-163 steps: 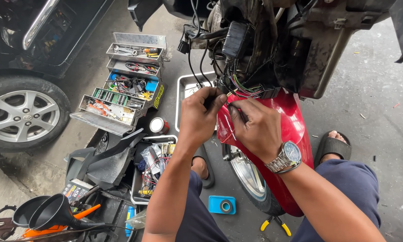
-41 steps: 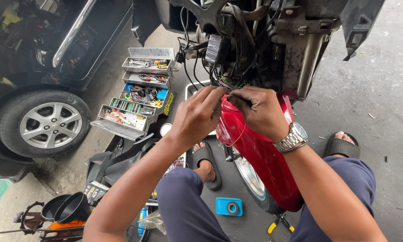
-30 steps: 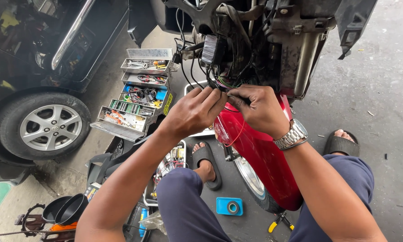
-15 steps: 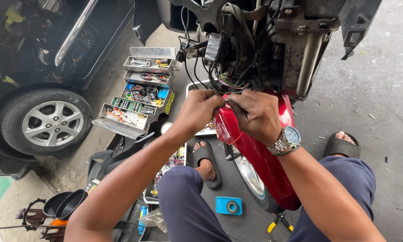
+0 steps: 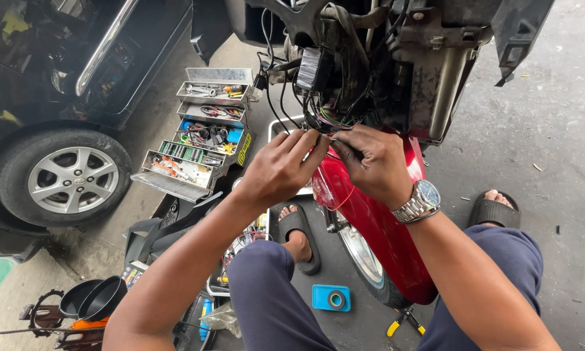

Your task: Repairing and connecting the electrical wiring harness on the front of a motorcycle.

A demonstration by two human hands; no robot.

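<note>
I crouch in front of a motorbike with its front cover off. A bundle of black and coloured wires (image 5: 331,107) hangs under the exposed front, above the red front mudguard (image 5: 377,221). My left hand (image 5: 279,169) and my right hand (image 5: 373,162), with a metal wristwatch (image 5: 419,201), meet at the lower end of the bundle. Fingertips of both hands pinch thin wires there. A thin red wire (image 5: 344,198) loops down from my right hand.
An open grey tiered toolbox (image 5: 201,130) full of small tools stands to the left. A car wheel (image 5: 61,179) is at far left. Black funnels (image 5: 94,299), a blue box (image 5: 331,298) and yellow-handled pliers (image 5: 403,322) lie on the floor near my sandalled feet.
The view has shifted slightly. Both hands stay on the wires under the bike's front, with only small finger movements.
</note>
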